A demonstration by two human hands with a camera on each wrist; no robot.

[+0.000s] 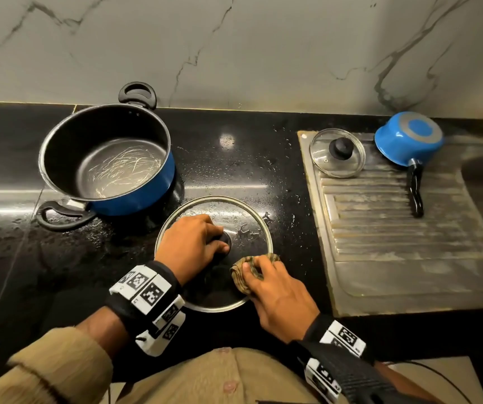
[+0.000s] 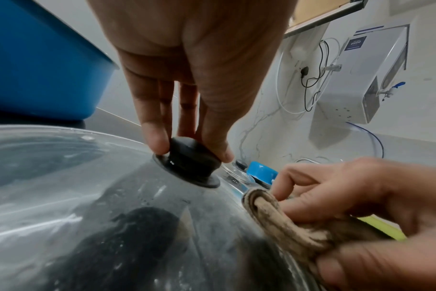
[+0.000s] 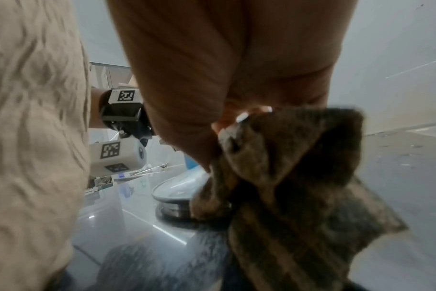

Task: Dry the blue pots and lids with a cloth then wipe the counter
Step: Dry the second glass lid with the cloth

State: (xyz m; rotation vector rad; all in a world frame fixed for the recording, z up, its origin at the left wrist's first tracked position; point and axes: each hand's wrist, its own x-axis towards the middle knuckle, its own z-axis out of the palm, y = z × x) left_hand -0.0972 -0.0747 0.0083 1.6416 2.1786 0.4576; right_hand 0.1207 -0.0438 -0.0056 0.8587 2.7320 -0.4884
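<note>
Under both hands, on the wet black table (image 1: 234,176): drying the large round glass lid (image 1: 243,225) with the folded brown striped cloth (image 1: 241,274).
Left hand (image 1: 189,243) arches down, fingers pinching the lid's black knob (image 2: 190,165) to pin it. Right hand (image 1: 278,293), fingers curled round the cloth, lies low near the lid's rim. Best, I judge, to sweep in arcs toward the beaded far side (knob held firm).
</note>
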